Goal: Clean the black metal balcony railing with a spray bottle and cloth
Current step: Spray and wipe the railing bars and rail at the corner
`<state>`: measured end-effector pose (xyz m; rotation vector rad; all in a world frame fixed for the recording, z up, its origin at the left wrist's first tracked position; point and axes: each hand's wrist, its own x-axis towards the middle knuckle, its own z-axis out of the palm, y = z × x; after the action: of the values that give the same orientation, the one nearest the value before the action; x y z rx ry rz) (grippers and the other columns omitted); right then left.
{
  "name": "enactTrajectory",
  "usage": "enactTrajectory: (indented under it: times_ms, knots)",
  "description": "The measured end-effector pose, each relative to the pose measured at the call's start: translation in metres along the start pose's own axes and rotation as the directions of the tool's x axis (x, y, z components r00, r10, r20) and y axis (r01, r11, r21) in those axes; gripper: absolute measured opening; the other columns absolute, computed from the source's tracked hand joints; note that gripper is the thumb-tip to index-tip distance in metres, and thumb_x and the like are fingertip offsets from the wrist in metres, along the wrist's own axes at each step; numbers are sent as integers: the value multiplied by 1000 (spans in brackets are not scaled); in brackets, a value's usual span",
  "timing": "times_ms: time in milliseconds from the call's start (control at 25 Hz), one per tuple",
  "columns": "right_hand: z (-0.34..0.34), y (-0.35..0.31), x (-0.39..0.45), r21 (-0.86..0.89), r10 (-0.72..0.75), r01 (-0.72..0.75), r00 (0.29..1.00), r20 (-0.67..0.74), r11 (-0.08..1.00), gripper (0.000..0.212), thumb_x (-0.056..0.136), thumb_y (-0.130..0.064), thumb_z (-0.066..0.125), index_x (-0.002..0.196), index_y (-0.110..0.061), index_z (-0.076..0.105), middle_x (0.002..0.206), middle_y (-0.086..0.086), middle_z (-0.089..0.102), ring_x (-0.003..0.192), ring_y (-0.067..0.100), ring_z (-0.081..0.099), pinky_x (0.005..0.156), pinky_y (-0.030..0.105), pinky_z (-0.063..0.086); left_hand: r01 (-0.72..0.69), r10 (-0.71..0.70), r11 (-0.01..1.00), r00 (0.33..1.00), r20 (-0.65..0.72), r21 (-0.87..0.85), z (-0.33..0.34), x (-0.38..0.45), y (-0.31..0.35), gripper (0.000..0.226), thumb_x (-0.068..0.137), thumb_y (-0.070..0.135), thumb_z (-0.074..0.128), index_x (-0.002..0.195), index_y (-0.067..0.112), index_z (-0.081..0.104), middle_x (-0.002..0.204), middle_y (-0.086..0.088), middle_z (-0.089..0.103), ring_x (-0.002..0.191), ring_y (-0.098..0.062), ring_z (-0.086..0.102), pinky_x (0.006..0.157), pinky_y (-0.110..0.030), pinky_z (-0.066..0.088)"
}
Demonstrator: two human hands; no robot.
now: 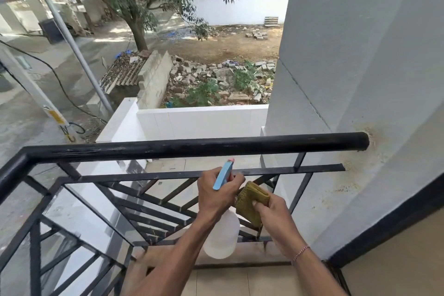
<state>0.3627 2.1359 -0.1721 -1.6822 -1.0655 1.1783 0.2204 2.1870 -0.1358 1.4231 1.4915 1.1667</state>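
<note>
- Your left hand (217,193), at lower centre of the frame, is curled round the neck of the spray bottle (222,235); the grip is wrapped tight there, with the blue trigger head (223,174) rising above the knuckles and the clear body hanging below the wrist.
- Your right hand (276,218), just to the right and touching distance from the left, pinches the folded yellow-green cloth (252,199) between thumb and fingers; the cloth sits between the two hands.
- The nozzle tip (230,159) points up and away from you, toward the railing's top rail (192,145), which lies just above and beyond both hands.
- That top rail runs left to right across the middle of the frame, its long axis nearly horizontal, ending at the grey wall (360,55) on the right; scuffs and pale streaks show along it.
- A flat lower bar (168,176) passes right behind the bottle head, with diagonal bars below it.
- Judging by this, the spray is about to go onto the rail straight ahead of the nozzle; the cloth hand is nearer the right-hand stretch, so wiping would best begin there.
</note>
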Motion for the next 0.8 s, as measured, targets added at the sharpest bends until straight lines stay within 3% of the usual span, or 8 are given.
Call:
enactTrajectory:
  times_ms: [160, 400, 560, 720, 800]
  knots:
    - [-24, 7, 5, 12, -3, 3, 999, -42, 1000, 23, 101, -17, 56, 114, -33, 67, 109, -7, 72, 105, 12, 66, 94, 41, 57, -8, 11, 999, 997, 72, -49, 23, -5, 7, 18, 72, 41, 75, 67, 24, 68, 62, 5, 63, 65, -25, 69, 59, -50, 64]
    - [-52, 12, 5, 61, 22, -17, 997, -77, 998, 27, 102, -14, 55, 99, -36, 68, 105, -7, 73, 102, 11, 68, 93, 38, 58, -48, 46, 999, 993, 107, 15, 58, -10, 21, 22, 80, 32, 75, 66, 17, 68, 60, -4, 62, 57, -26, 65, 56, -51, 61]
    - [-70, 19, 5, 90, 32, -23, 994, -104, 996, 24, 101, -14, 55, 103, -33, 70, 105, -6, 74, 103, 12, 69, 92, 39, 59, -46, 43, 999, 987, 157, 16, 78, -10, 25, 23, 77, 36, 75, 64, 19, 67, 59, -4, 62, 60, -31, 67, 56, -51, 62]
    - [-88, 23, 5, 103, 41, -27, 989, -141, 994, 24, 101, -15, 57, 102, -35, 71, 101, -9, 75, 100, 10, 70, 90, 38, 59, -76, 78, 997, 970, 228, -17, 97, -8, 27, 19, 76, 39, 75, 72, 21, 70, 67, -1, 66, 70, -26, 71, 60, -47, 64]
    - [-97, 26, 4, 114, 51, -33, 986, -161, 993, 24, 101, -16, 57, 103, -35, 71, 101, -10, 75, 100, 10, 70, 90, 38, 60, -79, 78, 997, 969, 235, -8, 109, -7, 31, 18, 77, 34, 74, 69, 20, 68, 64, -1, 64, 64, -22, 68, 57, -42, 64]
